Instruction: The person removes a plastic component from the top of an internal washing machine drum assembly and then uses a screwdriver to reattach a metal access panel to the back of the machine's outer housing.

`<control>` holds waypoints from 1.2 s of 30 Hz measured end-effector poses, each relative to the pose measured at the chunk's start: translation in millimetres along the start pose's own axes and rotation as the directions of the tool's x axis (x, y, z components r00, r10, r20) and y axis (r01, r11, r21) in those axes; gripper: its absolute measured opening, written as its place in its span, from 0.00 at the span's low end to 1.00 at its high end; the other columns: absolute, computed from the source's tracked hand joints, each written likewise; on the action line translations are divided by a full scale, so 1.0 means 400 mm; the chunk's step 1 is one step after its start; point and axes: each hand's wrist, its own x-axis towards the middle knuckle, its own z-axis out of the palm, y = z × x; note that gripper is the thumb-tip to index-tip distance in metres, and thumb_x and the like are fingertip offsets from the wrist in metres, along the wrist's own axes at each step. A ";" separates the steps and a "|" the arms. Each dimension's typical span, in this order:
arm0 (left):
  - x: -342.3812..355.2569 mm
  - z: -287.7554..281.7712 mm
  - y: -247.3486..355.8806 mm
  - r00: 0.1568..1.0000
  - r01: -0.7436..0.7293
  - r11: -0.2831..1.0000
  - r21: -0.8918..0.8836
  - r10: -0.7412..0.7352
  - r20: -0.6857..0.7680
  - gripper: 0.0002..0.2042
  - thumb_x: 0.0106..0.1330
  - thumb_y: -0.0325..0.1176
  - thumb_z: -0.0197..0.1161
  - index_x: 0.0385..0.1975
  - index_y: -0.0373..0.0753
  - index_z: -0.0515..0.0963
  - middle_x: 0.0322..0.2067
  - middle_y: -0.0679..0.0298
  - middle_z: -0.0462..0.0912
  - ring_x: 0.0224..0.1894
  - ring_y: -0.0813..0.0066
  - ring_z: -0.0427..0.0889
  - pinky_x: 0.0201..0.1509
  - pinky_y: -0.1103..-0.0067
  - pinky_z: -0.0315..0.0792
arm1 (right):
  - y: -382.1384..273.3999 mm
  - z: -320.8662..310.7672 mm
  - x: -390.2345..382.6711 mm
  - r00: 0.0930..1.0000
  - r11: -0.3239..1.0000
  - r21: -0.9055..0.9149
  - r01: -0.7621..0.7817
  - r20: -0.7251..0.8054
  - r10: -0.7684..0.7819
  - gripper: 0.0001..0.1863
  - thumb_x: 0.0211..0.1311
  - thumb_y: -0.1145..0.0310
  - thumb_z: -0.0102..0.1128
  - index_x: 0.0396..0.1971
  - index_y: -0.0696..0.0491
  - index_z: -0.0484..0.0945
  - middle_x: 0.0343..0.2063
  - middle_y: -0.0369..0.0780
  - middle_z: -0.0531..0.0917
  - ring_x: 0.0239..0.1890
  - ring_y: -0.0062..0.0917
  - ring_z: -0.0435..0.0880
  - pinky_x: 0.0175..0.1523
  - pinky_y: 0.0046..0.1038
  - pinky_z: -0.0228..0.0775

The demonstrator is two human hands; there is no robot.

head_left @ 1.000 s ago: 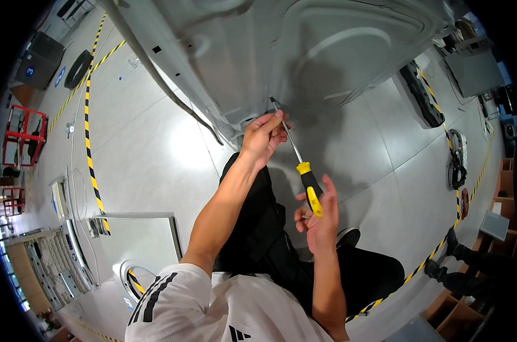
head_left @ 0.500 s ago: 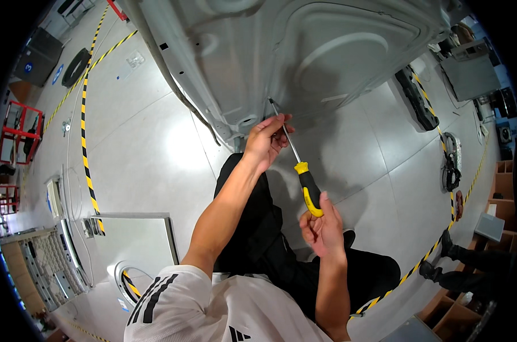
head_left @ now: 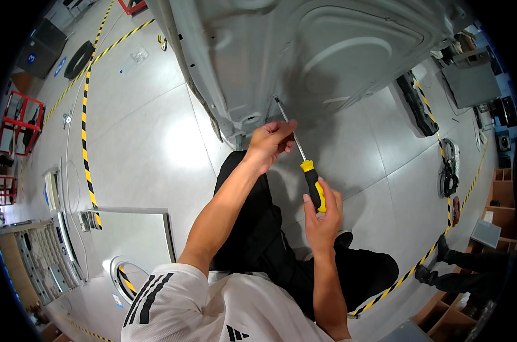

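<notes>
A long screwdriver with a black and yellow handle slants between my two hands. Its tip meets the grey sheet-metal panel, by a small dark spot that may be a hole or a screw. My left hand pinches the metal shaft between thumb and fingers, partway below the tip. Around the lower part of the handle is my right hand, with thumb and index finger on either side of it. The hand's palm side is partly hidden.
A flat pale panel lies on the floor at the left. Black-and-yellow tape marks the floor on both sides. A long black part lies at the right. Another person's dark-clad legs show at the lower right.
My right hand has shifted up along the handle, its thumb and index finger now closer around it. The left hand stays on the shaft. The view has shifted slightly.
</notes>
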 end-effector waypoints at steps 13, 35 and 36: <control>-0.001 0.003 -0.012 1.000 -0.019 0.999 0.027 0.019 -0.013 0.11 0.62 0.37 0.59 0.32 0.33 0.75 0.27 0.61 0.79 0.23 0.83 0.75 0.27 0.86 0.71 | -0.030 -0.005 0.008 0.938 0.867 0.373 -0.331 0.029 0.345 0.27 0.60 0.68 0.56 0.57 0.55 0.59 0.30 0.44 0.76 0.15 0.21 0.72 0.19 0.20 0.62; 0.017 -0.005 -0.011 0.999 -0.022 0.999 0.039 0.023 -0.023 0.11 0.65 0.37 0.56 0.34 0.33 0.74 0.25 0.65 0.76 0.22 0.81 0.71 0.26 0.84 0.67 | -0.024 -0.014 0.007 0.827 0.670 0.493 -0.555 0.244 0.506 0.20 0.60 0.67 0.56 0.50 0.57 0.66 0.32 0.39 0.74 0.21 0.18 0.73 0.20 0.16 0.60; 0.021 -0.004 -0.011 0.998 -0.025 0.995 0.094 0.029 -0.048 0.11 0.65 0.37 0.56 0.34 0.33 0.74 0.25 0.65 0.75 0.22 0.81 0.71 0.26 0.84 0.67 | -0.019 -0.008 0.004 0.904 0.806 0.412 -0.426 0.149 0.401 0.21 0.59 0.69 0.57 0.51 0.57 0.65 0.34 0.38 0.73 0.22 0.17 0.74 0.21 0.16 0.60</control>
